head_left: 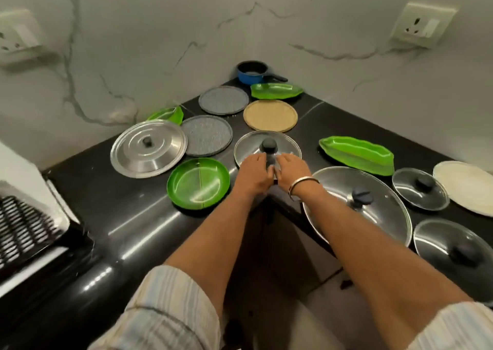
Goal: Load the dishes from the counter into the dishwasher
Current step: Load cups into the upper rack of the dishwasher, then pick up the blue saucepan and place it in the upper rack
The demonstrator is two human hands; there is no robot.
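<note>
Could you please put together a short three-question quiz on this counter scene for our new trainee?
1. True or false: the steel lid overlaps part of a green leaf-shaped tray near the wall.
2. Which item sits deepest in the corner? A) the tan round plate B) the blue saucepan C) the round green plate
3. Fill in: the left hand and right hand both rest at the near edge of a glass ____ with a black knob.

Key: 1 true; 2 B; 3 lid.
</note>
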